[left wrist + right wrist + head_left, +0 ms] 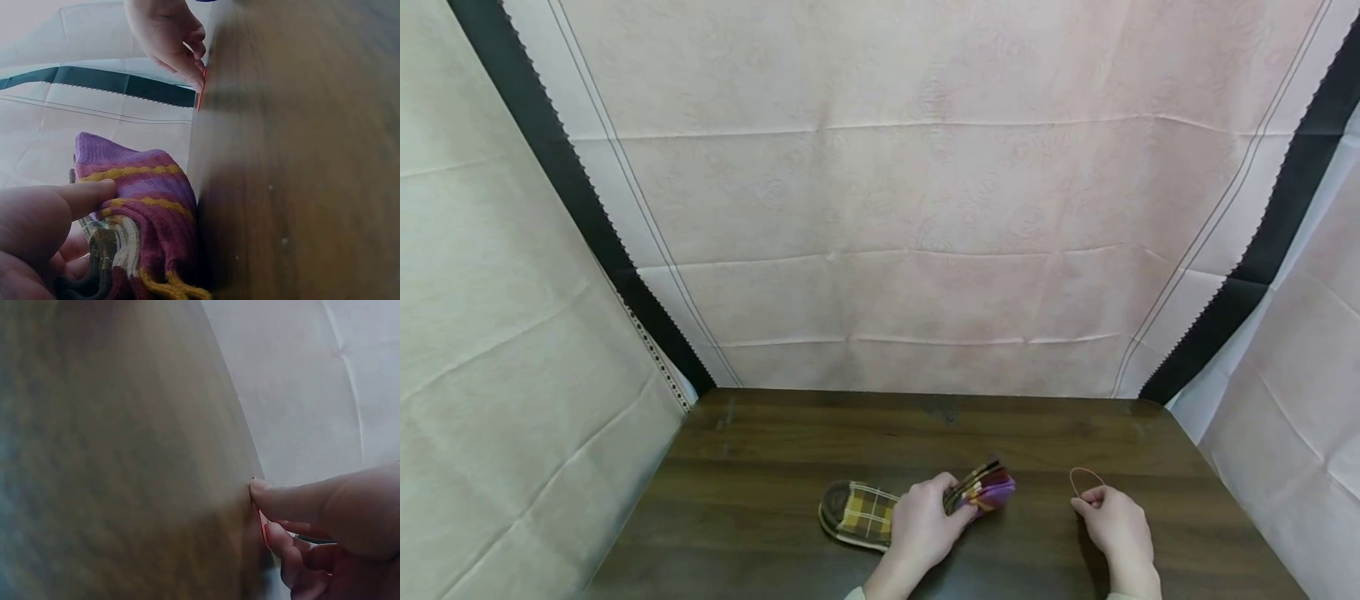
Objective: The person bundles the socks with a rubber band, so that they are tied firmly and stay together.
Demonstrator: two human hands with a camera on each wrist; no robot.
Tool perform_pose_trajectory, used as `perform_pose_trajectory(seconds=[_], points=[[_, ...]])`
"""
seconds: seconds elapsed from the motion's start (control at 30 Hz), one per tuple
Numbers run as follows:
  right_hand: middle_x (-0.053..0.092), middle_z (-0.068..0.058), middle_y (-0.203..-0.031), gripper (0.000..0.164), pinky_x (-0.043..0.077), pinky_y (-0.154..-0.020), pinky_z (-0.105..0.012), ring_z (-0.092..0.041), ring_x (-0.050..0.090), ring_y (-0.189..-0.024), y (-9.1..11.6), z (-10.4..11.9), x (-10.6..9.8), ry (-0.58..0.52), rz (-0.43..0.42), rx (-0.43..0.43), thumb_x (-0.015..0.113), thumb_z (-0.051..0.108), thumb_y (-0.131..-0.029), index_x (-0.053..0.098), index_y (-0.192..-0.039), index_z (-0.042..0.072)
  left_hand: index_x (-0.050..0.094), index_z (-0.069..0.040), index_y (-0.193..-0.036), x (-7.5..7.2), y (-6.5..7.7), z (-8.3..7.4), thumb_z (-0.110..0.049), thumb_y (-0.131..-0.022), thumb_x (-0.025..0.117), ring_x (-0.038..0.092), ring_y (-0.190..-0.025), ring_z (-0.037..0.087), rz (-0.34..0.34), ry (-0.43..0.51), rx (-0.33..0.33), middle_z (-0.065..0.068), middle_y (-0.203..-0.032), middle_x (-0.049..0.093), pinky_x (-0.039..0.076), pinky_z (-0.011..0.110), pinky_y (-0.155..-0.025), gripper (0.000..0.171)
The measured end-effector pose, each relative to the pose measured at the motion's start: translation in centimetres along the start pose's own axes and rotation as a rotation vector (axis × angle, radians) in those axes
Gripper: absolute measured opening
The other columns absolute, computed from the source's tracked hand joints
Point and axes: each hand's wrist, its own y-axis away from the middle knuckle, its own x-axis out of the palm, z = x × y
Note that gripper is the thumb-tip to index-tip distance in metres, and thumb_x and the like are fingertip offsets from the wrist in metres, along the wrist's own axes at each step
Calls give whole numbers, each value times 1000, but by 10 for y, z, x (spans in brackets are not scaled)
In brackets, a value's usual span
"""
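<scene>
My left hand grips a bundle of folded socks around the middle, low over the table. A yellow-and-brown plaid sock with a dark toe sticks out on the hand's left, and bunched ends show on its right. In the left wrist view, a purple and maroon striped sock with mustard bands shows beside the thumb, with darker and white layers next to it. Over to the right, my right hand pinches a thin orange-red rubber band between thumb and fingertips. Its loop stands up above the fingers.
Both hands are over a dark brown wooden table. Pale creased cloth hangs behind its far edge and along both sides, with black strips at the corners.
</scene>
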Motion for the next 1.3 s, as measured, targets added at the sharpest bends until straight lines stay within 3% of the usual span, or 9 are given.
perform_pose_trajectory(seconds=[0.23, 0.5, 0.6, 0.7, 0.83, 0.93, 1.03, 1.13, 1.3], points=[[73, -25, -104, 19, 52, -86, -64, -54, 65, -105, 1, 0, -1, 45, 11, -10, 71, 24, -100, 77, -90, 10, 76, -26, -98, -2, 0, -2, -48, -86, 88, 63, -61, 9, -7, 11, -1, -9, -83, 75, 41, 29, -47, 27], [73, -23, -101, 22, 48, -92, -66, -58, 63, -109, 1, 2, 1, 38, -22, -83, 65, 22, -105, 72, -96, 3, 75, -27, -97, -2, 1, -2, -48, -86, 88, 62, -62, 8, -7, 21, -14, -11, -83, 74, 40, 29, -47, 26], [76, -15, -99, 25, 49, -92, -59, -46, 67, -105, 0, 8, 0, -40, -31, -80, 60, 25, -109, 67, -104, 1, 75, -28, -96, -1, 2, -1, -47, -86, 87, 62, -62, 7, -9, 19, -13, -12, -82, 74, 40, 28, -48, 24], [78, -6, -97, 32, 48, -84, -43, -27, 68, -95, 0, 19, -2, -208, -11, -41, 57, 33, -112, 64, -114, 2, 74, -28, -95, 0, 2, 0, -46, -86, 87, 62, -62, 7, -13, 21, -10, -12, -82, 73, 40, 28, -48, 24], [75, -6, -98, 37, 54, -82, -28, -14, 68, -86, 1, 36, -4, -619, 74, -16, 51, 33, -116, 59, -128, -1, 74, -27, -95, -2, 1, 1, -45, -86, 87, 61, -61, 8, -16, 23, -8, -11, -81, 73, 40, 29, -48, 24], [72, -5, -106, 28, 59, -78, -28, -15, 67, -83, 3, 46, -7, -878, 159, -18, 43, 20, -117, 56, -131, -1, 75, -27, -97, -3, -1, 1, -44, -87, 86, 61, -61, 7, -13, 23, -6, -10, -81, 73, 40, 28, -47, 23], [73, -1, -113, 18, 56, -69, -27, -14, 62, -79, 6, 52, -10, -930, 222, -26, 43, 7, -115, 55, -126, 0, 77, -27, -103, -3, -1, 0, -42, -88, 86, 65, -64, 10, -21, 17, -4, -8, -85, 76, 41, 29, -47, 23], [75, 1, -113, 5, 52, -61, -23, -12, 60, -74, 8, 53, -9, -896, 258, -30, 56, 1, -109, 54, -114, 0, 78, -27, -108, -3, -1, -1, -41, -89, 85, 70, -70, 14, -42, 7, -4, -5, -92, 78, 44, 30, -49, 25], [77, -8, -109, 17, 58, -62, -23, -13, 68, -73, 10, 56, -5, -814, 330, -14, 72, 14, -105, 61, -106, 1, 79, -26, -109, -2, 0, -1, -39, -89, 85, 74, -77, 18, -75, 2, -8, -5, -97, 78, 49, 32, -52, 24]])
